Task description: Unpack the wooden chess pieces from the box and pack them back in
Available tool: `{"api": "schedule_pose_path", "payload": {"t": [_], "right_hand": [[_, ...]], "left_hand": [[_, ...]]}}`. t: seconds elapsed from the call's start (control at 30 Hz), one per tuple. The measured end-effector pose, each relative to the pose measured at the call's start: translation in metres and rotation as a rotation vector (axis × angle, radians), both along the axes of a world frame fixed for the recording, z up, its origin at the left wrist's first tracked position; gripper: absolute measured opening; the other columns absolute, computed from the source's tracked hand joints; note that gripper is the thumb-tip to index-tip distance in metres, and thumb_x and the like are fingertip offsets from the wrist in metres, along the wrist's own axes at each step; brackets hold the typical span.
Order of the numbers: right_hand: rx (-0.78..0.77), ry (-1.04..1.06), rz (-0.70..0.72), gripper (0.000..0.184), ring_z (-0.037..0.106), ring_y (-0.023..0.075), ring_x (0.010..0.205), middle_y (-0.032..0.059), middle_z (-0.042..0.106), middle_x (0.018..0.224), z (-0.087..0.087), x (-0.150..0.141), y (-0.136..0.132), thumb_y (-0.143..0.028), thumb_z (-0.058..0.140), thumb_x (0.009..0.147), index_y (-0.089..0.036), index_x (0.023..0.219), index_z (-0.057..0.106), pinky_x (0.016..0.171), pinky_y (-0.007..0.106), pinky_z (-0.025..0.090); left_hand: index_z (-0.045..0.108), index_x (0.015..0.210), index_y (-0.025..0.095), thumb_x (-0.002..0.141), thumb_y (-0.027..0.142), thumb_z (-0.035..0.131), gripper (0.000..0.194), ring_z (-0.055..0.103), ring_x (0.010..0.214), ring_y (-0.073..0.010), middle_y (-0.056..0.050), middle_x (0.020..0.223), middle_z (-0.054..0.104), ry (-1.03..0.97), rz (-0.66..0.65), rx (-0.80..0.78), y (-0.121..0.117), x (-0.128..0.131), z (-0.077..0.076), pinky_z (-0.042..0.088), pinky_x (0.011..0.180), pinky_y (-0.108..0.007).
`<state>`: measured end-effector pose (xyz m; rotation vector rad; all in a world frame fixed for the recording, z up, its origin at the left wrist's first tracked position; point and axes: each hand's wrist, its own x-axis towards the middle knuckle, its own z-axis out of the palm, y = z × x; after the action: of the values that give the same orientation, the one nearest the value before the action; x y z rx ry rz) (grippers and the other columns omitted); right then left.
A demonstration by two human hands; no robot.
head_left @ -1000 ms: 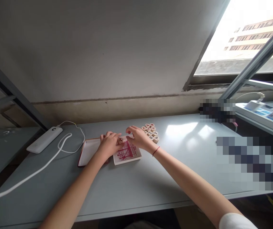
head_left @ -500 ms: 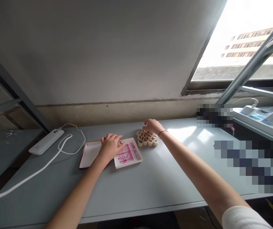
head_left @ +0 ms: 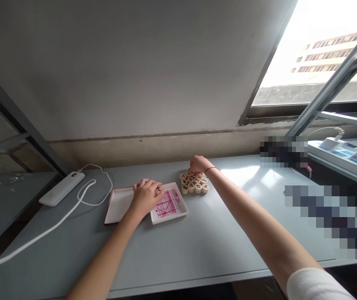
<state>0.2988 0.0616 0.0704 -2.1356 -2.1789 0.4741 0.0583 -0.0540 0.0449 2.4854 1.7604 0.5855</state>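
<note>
Over the left side of a white box tray [head_left: 180, 199] with red printed lines, my left hand [head_left: 147, 193] is curled round a xiangqi piece [head_left: 158, 190], its marked face showing by the thumb. A white-lined box half with a dark red edge [head_left: 118, 204] lies to the left, partly behind that hand. To the right of the tray, several round wooden xiangqi pieces [head_left: 194, 183] stand packed in rows, some with red and some with black characters. My right hand [head_left: 198, 163] is closed at the back of these rows. Its fingertips are hidden, and so is anything they hold.
A white power bank [head_left: 62, 188] with a white cable [head_left: 53, 225] lies on the left of the grey desk [head_left: 197, 241]. Metal posts rise at both sides. A power strip [head_left: 347, 160] sits on the right, near blurred-out items.
My right hand has closed more tightly and lowered slightly at the back of the xiangqi pieces. My left hand stays by the tray. The view has shifted a little.
</note>
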Motion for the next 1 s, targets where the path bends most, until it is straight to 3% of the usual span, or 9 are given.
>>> {"api": "schedule_pose_path", "payload": {"t": [0.43, 0.57, 0.67, 0.77, 0.9, 1.0], "right_hand": [[-0.016, 0.119, -0.008, 0.034, 0.069, 0.0262, 0.066, 0.0126, 0.07, 0.069, 0.006, 0.0, 0.002, -0.009, 0.075, 0.056, -0.008, 0.09, 0.072, 0.059, 0.029, 0.052], [0.032, 0.265, -0.026, 0.038, 0.069, 0.0204, 0.06, 0.0131, 0.072, 0.078, 0.017, 0.001, -0.004, -0.019, 0.071, 0.069, -0.008, 0.105, 0.065, 0.046, 0.022, 0.047], [0.041, 0.484, 0.02, 0.037, 0.069, 0.0149, 0.061, 0.0106, 0.072, 0.092, 0.022, -0.006, -0.025, -0.034, 0.063, 0.081, -0.013, 0.112, 0.061, 0.037, 0.016, 0.04], [-0.074, 0.968, 0.143, 0.042, 0.07, 0.0172, 0.066, 0.0116, 0.071, 0.092, 0.019, -0.023, -0.059, -0.04, 0.068, 0.077, -0.012, 0.109, 0.061, 0.033, 0.015, 0.036], [-0.148, 1.152, 0.25, 0.039, 0.065, 0.0146, 0.064, 0.007, 0.07, 0.089, 0.006, -0.044, -0.098, -0.044, 0.072, 0.072, -0.016, 0.099, 0.067, 0.038, 0.017, 0.042], [-0.184, 1.257, 0.248, 0.037, 0.063, 0.0137, 0.066, 0.0038, 0.069, 0.081, -0.002, -0.052, -0.109, -0.044, 0.073, 0.07, -0.017, 0.096, 0.069, 0.045, 0.018, 0.046]], "left_hand": [[0.068, 0.101, 0.026, 0.086, 0.034, 0.056, 0.021, 0.052, 0.108, -0.0258, -0.003, 0.106, 0.069, -0.016, -0.014, 0.069, -0.001, 0.003, -0.003, 0.036, 0.087, -0.042], [0.066, 0.105, 0.025, 0.086, 0.033, 0.058, 0.022, 0.052, 0.11, -0.0262, -0.004, 0.109, 0.068, -0.016, -0.011, 0.113, -0.003, 0.002, -0.001, 0.037, 0.088, -0.041], [0.063, 0.114, 0.026, 0.087, 0.033, 0.057, 0.029, 0.052, 0.112, -0.0263, -0.006, 0.114, 0.065, -0.034, -0.011, 0.178, -0.005, 0.005, -0.001, 0.036, 0.092, -0.041], [0.056, 0.125, 0.025, 0.091, 0.038, 0.052, 0.037, 0.057, 0.105, -0.0243, -0.009, 0.118, 0.062, -0.082, -0.067, 0.218, -0.008, 0.011, -0.001, 0.036, 0.094, -0.04], [0.053, 0.129, 0.026, 0.094, 0.041, 0.047, 0.038, 0.061, 0.096, -0.0209, -0.008, 0.114, 0.062, -0.196, -0.18, 0.23, -0.013, 0.017, -0.004, 0.041, 0.091, -0.037], [0.054, 0.125, 0.027, 0.095, 0.037, 0.045, 0.033, 0.061, 0.098, -0.0194, -0.006, 0.108, 0.063, -0.308, -0.207, 0.201, -0.015, 0.017, -0.006, 0.045, 0.089, -0.034]]}}
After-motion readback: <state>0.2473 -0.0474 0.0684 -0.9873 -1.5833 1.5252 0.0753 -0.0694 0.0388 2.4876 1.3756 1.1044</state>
